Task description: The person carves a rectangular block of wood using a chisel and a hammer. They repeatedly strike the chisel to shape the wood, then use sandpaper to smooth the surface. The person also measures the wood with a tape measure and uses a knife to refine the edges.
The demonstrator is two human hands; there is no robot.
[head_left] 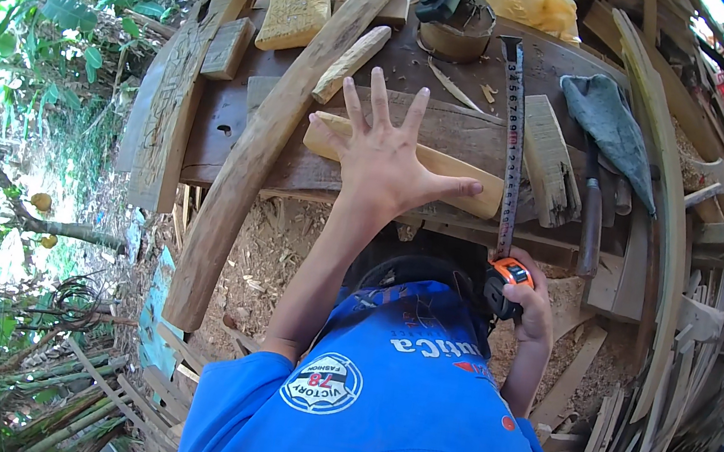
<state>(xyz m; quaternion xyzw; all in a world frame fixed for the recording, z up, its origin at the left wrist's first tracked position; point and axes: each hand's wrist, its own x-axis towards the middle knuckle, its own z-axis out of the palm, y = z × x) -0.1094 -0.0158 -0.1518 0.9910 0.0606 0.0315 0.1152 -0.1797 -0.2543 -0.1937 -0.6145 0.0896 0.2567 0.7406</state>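
My left hand point(384, 160) is spread wide, fingers apart, over a smooth, pale wooden piece point(455, 176) that lies crosswise near the bench's front edge. Whether the palm presses on it I cannot tell. At the near edge my right hand point(532, 308) grips an orange and black tape measure point(505, 286). Its blade point(512, 145) is drawn out and runs away from me across the bench, passing just beside the right end of the wooden piece. To the right of the blade lies a rough wood block point(549, 159).
A long wooden pole point(288, 125) slants over the bench's left part. On the right lie a grey-green cloth point(608, 126) and a chisel-like tool with a wooden handle point(591, 229). At the back stands a round container point(458, 33) near wood blocks point(294, 14). Shavings cover the ground.
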